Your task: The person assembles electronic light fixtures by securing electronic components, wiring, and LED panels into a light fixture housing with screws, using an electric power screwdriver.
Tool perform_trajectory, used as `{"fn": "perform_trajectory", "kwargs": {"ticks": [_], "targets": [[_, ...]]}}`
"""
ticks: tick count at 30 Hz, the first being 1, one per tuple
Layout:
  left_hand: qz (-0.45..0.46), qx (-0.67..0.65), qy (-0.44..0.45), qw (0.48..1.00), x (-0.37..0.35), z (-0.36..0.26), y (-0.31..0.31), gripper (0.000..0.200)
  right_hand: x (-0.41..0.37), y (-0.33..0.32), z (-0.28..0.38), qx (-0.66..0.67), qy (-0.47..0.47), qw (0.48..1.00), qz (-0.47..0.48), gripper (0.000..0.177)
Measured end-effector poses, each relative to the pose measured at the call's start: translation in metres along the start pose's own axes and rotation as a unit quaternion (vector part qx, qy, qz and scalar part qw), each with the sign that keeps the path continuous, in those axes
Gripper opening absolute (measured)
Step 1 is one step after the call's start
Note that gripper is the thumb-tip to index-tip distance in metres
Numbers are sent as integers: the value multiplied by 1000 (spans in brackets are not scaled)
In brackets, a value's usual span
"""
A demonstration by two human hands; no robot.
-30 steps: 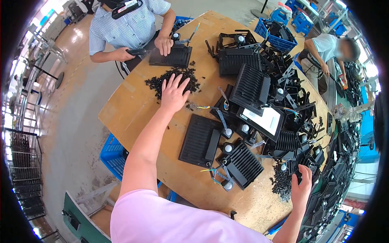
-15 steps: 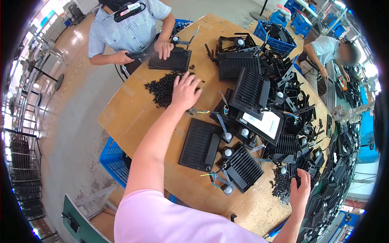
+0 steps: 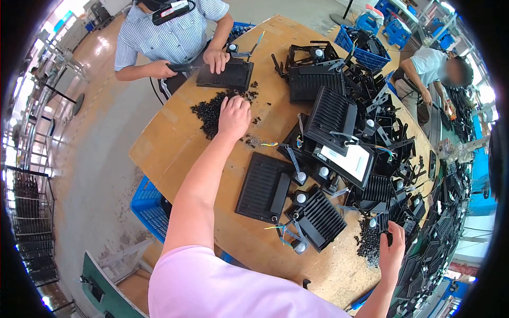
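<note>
My left hand [image 3: 234, 117] reaches across the table to a heap of small black parts [image 3: 210, 112]. Its fingers are drawn together and curled down into the right side of the heap, hiding what they grip. My right hand [image 3: 392, 248] hovers at the near right, beside a second pile of small black parts [image 3: 367, 245]. Thumb and fingers there are apart, with a dark patch between them that I cannot make out. Between my arms lie a black ribbed floodlight housing [image 3: 263, 186] and a smaller finned housing [image 3: 319, 220] with wires.
Opposite, a co-worker [image 3: 164, 40] holds a tool and presses a black housing [image 3: 225, 74]. Stacked floodlights [image 3: 331, 116] and brackets crowd the table's right side. Blue crates [image 3: 150, 208] stand by the edges. Another person [image 3: 424, 71] works at the far right.
My left hand has shifted slightly left, and its spread fingers have curled together onto the heap. My right hand has barely moved. The view has shifted a little.
</note>
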State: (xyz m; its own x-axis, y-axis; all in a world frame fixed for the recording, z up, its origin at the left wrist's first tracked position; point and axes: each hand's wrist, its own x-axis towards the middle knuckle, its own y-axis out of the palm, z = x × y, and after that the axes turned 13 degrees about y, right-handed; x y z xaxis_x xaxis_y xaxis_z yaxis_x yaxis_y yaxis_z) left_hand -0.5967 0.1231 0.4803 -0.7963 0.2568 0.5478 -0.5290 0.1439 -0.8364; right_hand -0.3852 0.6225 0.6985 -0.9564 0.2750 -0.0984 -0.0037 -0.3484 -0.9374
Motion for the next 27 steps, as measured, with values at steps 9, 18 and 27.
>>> {"fn": "perform_trajectory", "kwargs": {"ticks": [9,18,27], "targets": [[6,-15,-2,1000,-12,8,-13,13,-4,1,-3,21,-2,1000,-4,36],[-9,-51,-27,998,-17,-14,-51,23,-13,-7,-14,46,-20,998,-23,38],[11,-63,55,996,-68,-4,-66,29,-74,-25,-53,76,-47,993,-78,37]]}}
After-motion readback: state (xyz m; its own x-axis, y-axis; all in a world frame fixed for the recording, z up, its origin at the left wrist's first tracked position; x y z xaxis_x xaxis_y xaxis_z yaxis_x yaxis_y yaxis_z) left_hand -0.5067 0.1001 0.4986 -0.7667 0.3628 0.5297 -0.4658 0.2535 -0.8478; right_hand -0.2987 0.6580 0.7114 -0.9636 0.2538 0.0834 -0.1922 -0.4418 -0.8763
